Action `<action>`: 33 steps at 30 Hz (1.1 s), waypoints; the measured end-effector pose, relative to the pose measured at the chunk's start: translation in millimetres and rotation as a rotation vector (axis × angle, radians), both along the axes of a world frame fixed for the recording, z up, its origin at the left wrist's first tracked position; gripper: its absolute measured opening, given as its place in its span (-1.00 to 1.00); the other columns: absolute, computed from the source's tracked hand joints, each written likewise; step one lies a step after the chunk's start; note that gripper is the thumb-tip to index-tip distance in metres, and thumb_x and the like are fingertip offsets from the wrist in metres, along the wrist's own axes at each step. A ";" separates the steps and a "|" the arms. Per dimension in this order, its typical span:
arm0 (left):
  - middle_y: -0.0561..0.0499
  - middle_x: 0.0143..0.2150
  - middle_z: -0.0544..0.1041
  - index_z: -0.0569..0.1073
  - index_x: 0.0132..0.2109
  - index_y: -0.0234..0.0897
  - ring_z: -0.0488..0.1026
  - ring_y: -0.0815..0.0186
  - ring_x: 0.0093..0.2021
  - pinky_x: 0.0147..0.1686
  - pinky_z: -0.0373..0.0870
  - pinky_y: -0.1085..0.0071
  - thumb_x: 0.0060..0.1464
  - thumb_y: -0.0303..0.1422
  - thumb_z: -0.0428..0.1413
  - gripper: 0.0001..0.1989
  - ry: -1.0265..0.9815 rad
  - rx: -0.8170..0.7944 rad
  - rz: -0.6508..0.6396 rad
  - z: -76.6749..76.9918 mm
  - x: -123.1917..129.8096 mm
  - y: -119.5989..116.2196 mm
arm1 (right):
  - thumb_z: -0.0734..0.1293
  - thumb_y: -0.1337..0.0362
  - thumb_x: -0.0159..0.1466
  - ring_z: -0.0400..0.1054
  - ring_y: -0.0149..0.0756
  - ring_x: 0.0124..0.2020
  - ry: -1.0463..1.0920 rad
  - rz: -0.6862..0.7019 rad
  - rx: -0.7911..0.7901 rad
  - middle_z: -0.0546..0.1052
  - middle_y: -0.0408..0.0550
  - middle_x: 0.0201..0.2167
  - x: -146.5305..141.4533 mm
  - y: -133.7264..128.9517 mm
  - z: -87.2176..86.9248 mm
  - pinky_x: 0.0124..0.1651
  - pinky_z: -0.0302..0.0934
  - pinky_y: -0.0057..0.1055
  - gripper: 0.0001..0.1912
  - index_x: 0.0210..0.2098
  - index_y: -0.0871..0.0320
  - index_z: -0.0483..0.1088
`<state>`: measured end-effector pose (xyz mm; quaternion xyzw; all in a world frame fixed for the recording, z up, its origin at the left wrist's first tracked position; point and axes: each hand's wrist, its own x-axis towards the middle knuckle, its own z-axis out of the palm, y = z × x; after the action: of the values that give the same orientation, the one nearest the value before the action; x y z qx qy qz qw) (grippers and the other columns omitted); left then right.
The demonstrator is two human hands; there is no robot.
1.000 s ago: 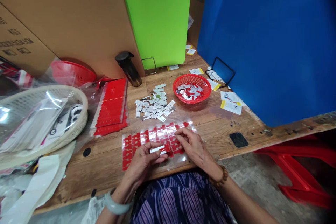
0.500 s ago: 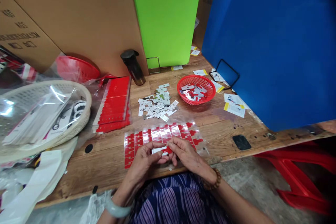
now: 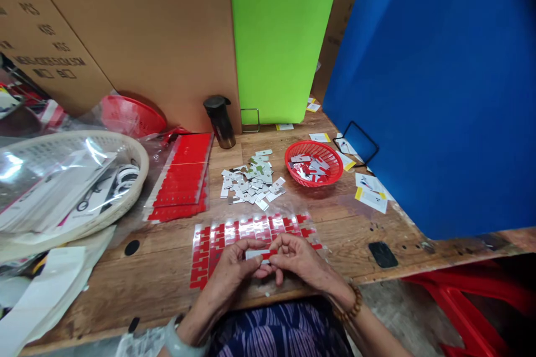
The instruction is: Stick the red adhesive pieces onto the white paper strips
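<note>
My left hand [image 3: 235, 265] pinches the left end of a small white metal piece [image 3: 256, 255] near the table's front edge. At its right end, my right hand [image 3: 298, 259] grips a red sticker [image 3: 268, 255] that lies against the piece. Under and behind both hands is a clear sheet of red stickers [image 3: 221, 234]. Beyond the sheet lies a loose pile of small metal pieces [image 3: 253, 178]. A red basket [image 3: 314, 179], right of the pile, holds more pieces, some with red on them.
Stacked red sheets [image 3: 184, 173] lie left of the pile, with a black bottle [image 3: 221, 122] behind. A large white basket [image 3: 140, 178] under clear plastic is at the left. Green [image 3: 280, 39] and blue boards [image 3: 439, 95] stand behind, near scattered cards [image 3: 372, 199].
The view has tilted and shifted a little, so the scene sits lower. Both hands keep hold of the same piece, and the red sticker now lies flatter along it.
</note>
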<state>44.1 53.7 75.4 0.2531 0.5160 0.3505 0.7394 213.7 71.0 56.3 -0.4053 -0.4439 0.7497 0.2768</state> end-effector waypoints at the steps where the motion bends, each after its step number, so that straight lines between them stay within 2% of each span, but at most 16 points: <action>1: -0.09 -0.43 0.59 0.38 -0.11 -0.40 0.55 0.32 -0.42 -0.37 0.43 0.49 -0.20 -0.32 0.31 -0.52 0.015 0.025 0.011 -0.4 0.2 1.2 | 0.42 0.11 0.03 0.35 -0.43 -0.65 0.010 -0.016 -0.013 0.46 -0.25 -0.67 5.1 4.9 1.4 -0.47 0.17 -0.49 -0.67 -0.39 0.19 0.28; 3: -0.11 -0.32 0.59 0.35 -0.02 -0.35 0.54 0.30 -0.33 -0.28 0.44 0.42 -0.12 -0.28 0.26 -0.50 0.078 0.124 0.051 -3.4 -0.9 2.9 | 0.45 0.14 -0.01 0.34 -0.46 -0.65 0.043 -0.140 -0.017 0.49 -0.22 -0.62 18.0 18.3 5.4 -0.49 0.18 -0.51 -0.68 -0.42 0.19 0.29; 5: -0.14 -0.17 0.57 0.37 0.01 -0.31 0.52 0.24 -0.18 -0.12 0.41 0.33 -0.04 -0.27 0.21 -0.54 0.200 0.266 0.075 -9.6 -3.3 2.6 | 0.47 0.19 0.00 0.33 -0.50 -0.63 0.100 -0.382 0.014 0.50 -0.22 -0.59 31.6 35.4 11.2 -0.47 0.20 -0.53 -0.71 -0.41 0.17 0.32; 7: -0.16 -0.06 0.53 0.41 0.01 -0.26 0.46 0.17 -0.04 0.03 0.32 0.23 0.00 -0.28 0.17 -0.61 0.382 0.405 0.046 -18.6 -6.0 -0.1 | 0.45 0.18 0.03 0.35 -0.49 -0.56 0.198 -0.626 0.061 0.50 -0.22 -0.50 41.2 52.8 16.3 -0.42 0.25 -0.52 -0.74 -0.38 0.12 0.34; 8: -0.16 -0.02 0.51 0.43 0.00 -0.24 0.42 0.14 0.02 0.08 0.26 0.18 0.02 -0.29 0.15 -0.63 0.483 0.476 0.022 -24.0 -7.2 -2.3 | 0.42 0.14 0.07 0.36 -0.47 -0.52 0.215 -0.682 0.098 0.51 -0.19 -0.46 43.3 60.6 17.4 -0.37 0.29 -0.48 -0.75 -0.35 0.11 0.35; 10: -0.14 0.05 0.47 0.45 0.01 -0.19 0.33 0.08 0.12 0.15 0.15 0.09 0.05 -0.32 0.12 -0.66 0.669 0.633 -0.053 -35.5 -9.1 -7.3 | 0.32 0.07 0.16 0.38 -0.40 -0.47 0.081 -0.636 0.217 0.52 -0.10 -0.38 41.6 73.1 14.8 -0.32 0.32 -0.39 -0.74 -0.27 0.12 0.36; 13: -0.11 0.17 0.37 0.44 0.03 -0.16 0.11 0.06 0.27 0.20 0.05 -0.01 0.10 -0.38 0.06 -0.68 0.851 0.886 -0.221 -51.4 -12.1 -13.7 | 0.19 0.13 0.25 0.38 -0.33 -0.43 -0.407 -0.384 0.521 0.49 -0.04 -0.35 30.3 86.8 0.5 -0.28 0.30 -0.30 -0.73 -0.19 0.18 0.34; 14: -0.11 0.19 0.35 0.43 0.04 -0.16 0.07 0.06 0.29 0.20 0.05 -0.04 0.12 -0.39 0.04 -0.67 0.893 0.947 -0.275 -55.5 -13.5 -15.1 | 0.20 0.18 0.24 0.36 -0.30 -0.38 -0.508 -0.344 0.594 0.48 -0.04 -0.35 26.4 91.0 -5.3 -0.22 0.28 -0.27 -0.77 -0.22 0.19 0.35; 17: -0.14 0.19 0.34 0.38 0.09 -0.16 0.05 0.03 0.30 0.17 0.09 -0.09 0.13 -0.40 0.01 -0.64 0.981 1.049 -0.368 -62.8 -18.5 -17.4 | 0.27 0.34 0.14 0.28 -0.23 -0.22 -0.635 -0.305 0.710 0.42 -0.03 -0.34 18.8 102.8 -19.2 -0.04 0.15 -0.22 -0.88 -0.31 0.19 0.38; 19: -0.14 0.19 0.35 0.36 0.11 -0.15 0.06 0.02 0.29 0.17 0.11 -0.09 0.13 -0.40 0.02 -0.63 1.013 1.077 -0.387 -64.3 -21.8 -17.9 | 0.27 0.41 0.10 0.23 -0.21 -0.20 -0.684 -0.283 0.754 0.38 -0.02 -0.34 16.8 108.6 -24.1 -0.01 0.10 -0.22 -0.88 -0.33 0.20 0.37; 24: -0.13 0.20 0.33 0.34 0.13 -0.14 0.06 0.05 0.29 0.18 0.12 -0.05 0.15 -0.39 0.00 -0.62 1.043 1.081 -0.418 -63.7 -28.3 -18.9 | 0.28 0.46 0.05 0.19 -0.24 -0.24 -0.740 -0.248 0.783 0.33 -0.06 -0.36 15.2 115.4 -26.3 -0.07 0.08 -0.28 -0.87 -0.38 0.18 0.33; 28: -0.11 0.20 0.34 0.39 0.09 -0.14 0.06 0.05 0.29 0.18 0.11 -0.04 0.13 -0.38 0.02 -0.64 0.991 1.021 -0.387 -61.2 -32.7 -21.3 | 0.30 0.45 -0.01 0.20 -0.31 -0.34 -0.708 -0.250 0.732 0.32 -0.16 -0.44 16.2 117.5 -24.3 -0.19 0.11 -0.35 -0.87 -0.45 0.16 0.27; 30: -0.11 0.18 0.37 0.42 0.06 -0.13 0.10 0.05 0.28 0.19 0.08 -0.03 0.10 -0.36 0.06 -0.65 0.927 0.963 -0.315 -56.3 -32.5 -22.0 | 0.29 0.40 0.01 0.21 -0.35 -0.42 -0.668 -0.254 0.677 0.32 -0.20 -0.50 17.5 115.1 -21.7 -0.30 0.13 -0.39 -0.90 -0.48 0.15 0.25; 33: -0.11 0.09 0.45 0.46 0.01 -0.14 0.29 0.07 0.16 0.17 0.13 0.06 0.06 -0.32 0.12 -0.67 0.796 0.753 -0.092 -40.8 -25.7 -18.1 | 0.28 0.28 0.07 0.24 -0.40 -0.55 -0.591 -0.239 0.574 0.33 -0.24 -0.59 19.5 102.7 -14.0 -0.46 0.13 -0.45 -0.89 -0.45 0.15 0.24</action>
<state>18.3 35.6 34.6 0.6357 0.5830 0.3555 0.3601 233.2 173.7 42.2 -0.5578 -0.6447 0.4099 0.3244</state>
